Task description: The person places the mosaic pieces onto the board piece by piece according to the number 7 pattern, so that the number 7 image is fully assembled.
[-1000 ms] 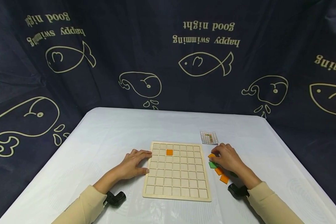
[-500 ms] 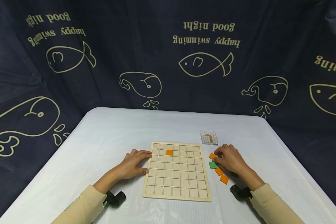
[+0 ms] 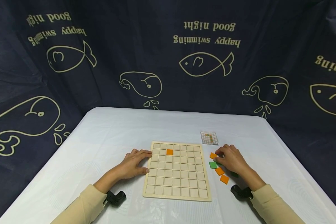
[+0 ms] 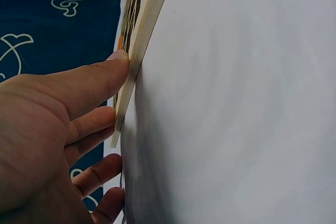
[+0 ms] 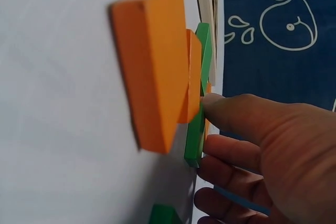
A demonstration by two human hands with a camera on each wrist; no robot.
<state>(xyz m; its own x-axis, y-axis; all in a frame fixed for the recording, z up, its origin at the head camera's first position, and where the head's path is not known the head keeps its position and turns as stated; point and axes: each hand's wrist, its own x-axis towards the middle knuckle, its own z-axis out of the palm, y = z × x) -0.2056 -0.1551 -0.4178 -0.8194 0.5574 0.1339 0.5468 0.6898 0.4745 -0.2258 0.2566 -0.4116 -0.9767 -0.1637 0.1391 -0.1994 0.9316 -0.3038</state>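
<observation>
My left hand (image 3: pixel 131 165) rests at the left edge of a pale wooden grid board (image 3: pixel 176 173), fingers loosely bent. In the left wrist view its thumb (image 4: pixel 105 80) lies against the board's side. One orange square tile (image 3: pixel 169 152) sits in the board's second row. To the right of the board, my right hand (image 3: pixel 231 159) has thumb and forefinger at an orange tile (image 3: pixel 213 155), pinching it at the table. A green tile (image 3: pixel 213 165) lies just below it. Another green tile (image 5: pixel 194 142) shows close under the right fingers in the right wrist view.
Two more orange tiles (image 3: pixel 219 171) lie on the white table right of the board, and a dark green one (image 3: pixel 234 175) sits beneath the right wrist. A small printed pattern card (image 3: pixel 209 137) lies beyond the board's far right corner. A dark curtain (image 3: pixel 168 56) hangs behind.
The right hand has shifted slightly right, away from the board, and the orange tile at its fingertips has moved right with it. My left hand and the board stay put.
</observation>
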